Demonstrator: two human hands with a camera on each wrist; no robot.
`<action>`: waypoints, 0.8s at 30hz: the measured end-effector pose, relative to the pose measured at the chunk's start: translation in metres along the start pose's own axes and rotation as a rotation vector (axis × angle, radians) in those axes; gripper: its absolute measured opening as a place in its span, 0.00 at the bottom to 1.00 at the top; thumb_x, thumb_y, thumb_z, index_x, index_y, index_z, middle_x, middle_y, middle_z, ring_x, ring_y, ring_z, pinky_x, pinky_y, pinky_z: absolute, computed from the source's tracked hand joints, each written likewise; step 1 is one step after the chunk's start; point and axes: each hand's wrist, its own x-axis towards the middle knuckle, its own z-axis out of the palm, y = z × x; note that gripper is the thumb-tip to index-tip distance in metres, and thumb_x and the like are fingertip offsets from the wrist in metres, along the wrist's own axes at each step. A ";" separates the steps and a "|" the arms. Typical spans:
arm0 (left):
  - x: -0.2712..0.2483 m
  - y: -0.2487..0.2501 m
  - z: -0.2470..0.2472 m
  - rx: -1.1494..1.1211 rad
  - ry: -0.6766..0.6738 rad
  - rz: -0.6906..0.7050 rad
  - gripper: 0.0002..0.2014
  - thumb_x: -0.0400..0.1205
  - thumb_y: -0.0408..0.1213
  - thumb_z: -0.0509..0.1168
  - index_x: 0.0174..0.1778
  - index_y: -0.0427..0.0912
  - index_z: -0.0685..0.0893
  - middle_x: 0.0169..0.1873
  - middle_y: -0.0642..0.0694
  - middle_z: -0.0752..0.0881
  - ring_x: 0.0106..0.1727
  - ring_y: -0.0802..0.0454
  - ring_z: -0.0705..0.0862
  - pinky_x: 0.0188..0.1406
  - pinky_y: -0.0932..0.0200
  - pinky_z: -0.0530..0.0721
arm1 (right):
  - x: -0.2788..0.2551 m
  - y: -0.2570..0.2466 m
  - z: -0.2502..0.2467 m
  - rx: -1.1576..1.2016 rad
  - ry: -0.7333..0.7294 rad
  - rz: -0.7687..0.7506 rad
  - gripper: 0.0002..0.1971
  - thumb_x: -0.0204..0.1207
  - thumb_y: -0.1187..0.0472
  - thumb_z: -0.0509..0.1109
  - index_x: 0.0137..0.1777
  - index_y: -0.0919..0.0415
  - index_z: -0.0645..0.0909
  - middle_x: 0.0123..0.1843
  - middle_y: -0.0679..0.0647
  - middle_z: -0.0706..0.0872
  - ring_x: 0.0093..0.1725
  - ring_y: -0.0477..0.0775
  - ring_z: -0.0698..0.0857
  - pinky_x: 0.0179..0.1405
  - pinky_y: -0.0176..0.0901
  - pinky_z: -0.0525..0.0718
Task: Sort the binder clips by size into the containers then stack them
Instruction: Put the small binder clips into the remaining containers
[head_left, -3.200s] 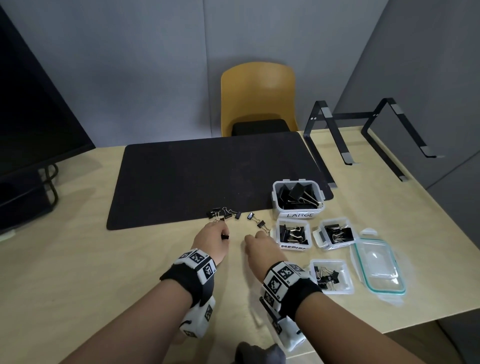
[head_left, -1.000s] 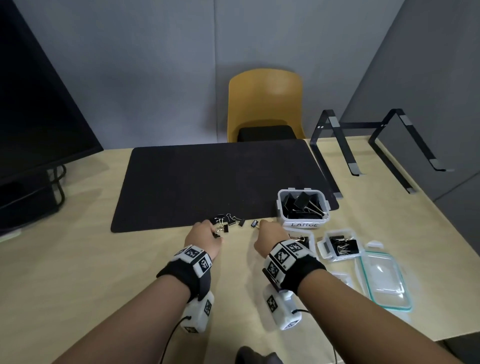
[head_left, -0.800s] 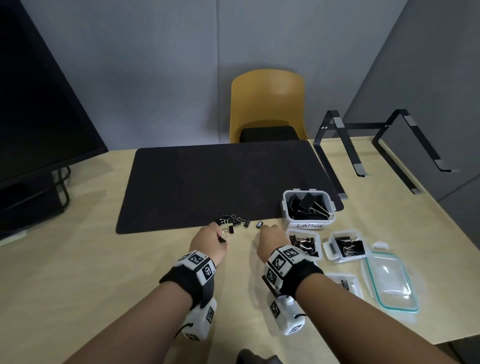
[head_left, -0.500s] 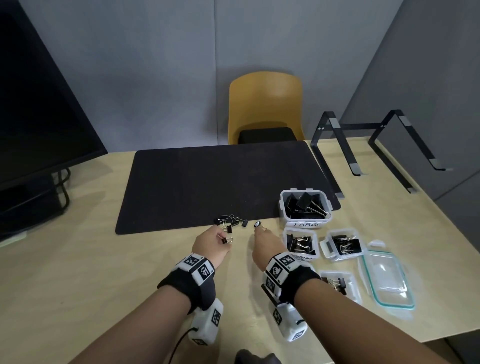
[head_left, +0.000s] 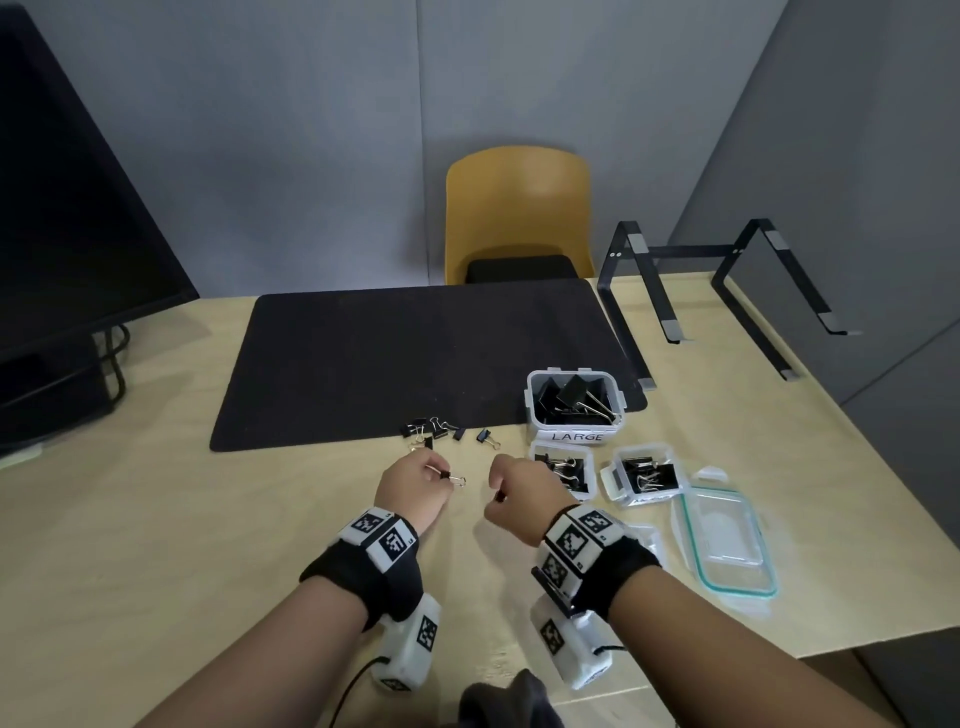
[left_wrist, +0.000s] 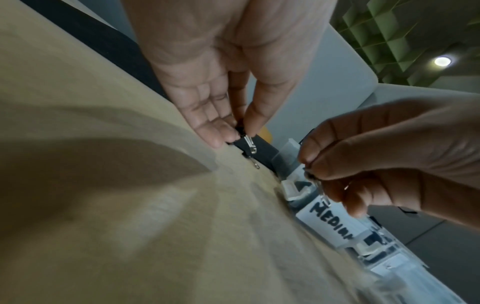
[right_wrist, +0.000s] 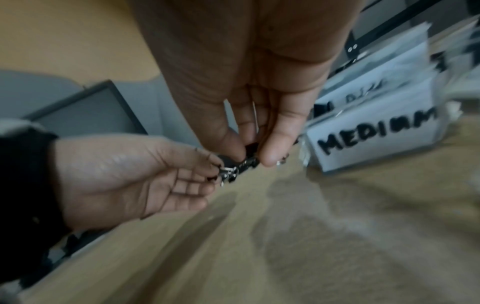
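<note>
Your right hand hides all but a dark sliver of the clip it pinches, and motion blur smears that clip in the right wrist view. The nearest container lies mostly behind your right wristband, its label unseen.

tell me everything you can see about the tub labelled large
The LARGE tub is a small, squarish container of clear plastic with rounded corners and latch tabs on its rim. It stands upright and lidless on the wooden table, its far side at the near right corner of the black mat. A white label on its near wall reads LARGE in hand-drawn black capitals. It is heaped with big black binder clips with silver wire handles. No hand touches it.
</note>
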 end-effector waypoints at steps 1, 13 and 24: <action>-0.003 0.003 0.003 -0.004 0.003 0.009 0.09 0.71 0.28 0.65 0.36 0.49 0.82 0.28 0.51 0.82 0.35 0.50 0.81 0.42 0.53 0.81 | -0.005 0.006 -0.006 0.036 0.005 -0.014 0.12 0.71 0.63 0.67 0.55 0.61 0.78 0.53 0.57 0.84 0.52 0.57 0.82 0.46 0.43 0.79; -0.045 0.036 0.044 -0.074 -0.062 0.089 0.05 0.71 0.29 0.69 0.37 0.44 0.85 0.22 0.56 0.79 0.29 0.57 0.78 0.37 0.59 0.77 | -0.060 0.094 -0.057 0.059 -0.046 0.049 0.05 0.69 0.63 0.71 0.39 0.53 0.78 0.39 0.48 0.82 0.39 0.48 0.80 0.40 0.36 0.78; -0.082 0.064 0.104 0.109 -0.282 0.332 0.05 0.76 0.36 0.70 0.45 0.48 0.83 0.40 0.59 0.83 0.43 0.63 0.81 0.50 0.66 0.82 | -0.059 0.112 -0.074 0.208 0.091 0.086 0.09 0.69 0.69 0.66 0.35 0.52 0.78 0.35 0.46 0.82 0.33 0.45 0.81 0.44 0.45 0.86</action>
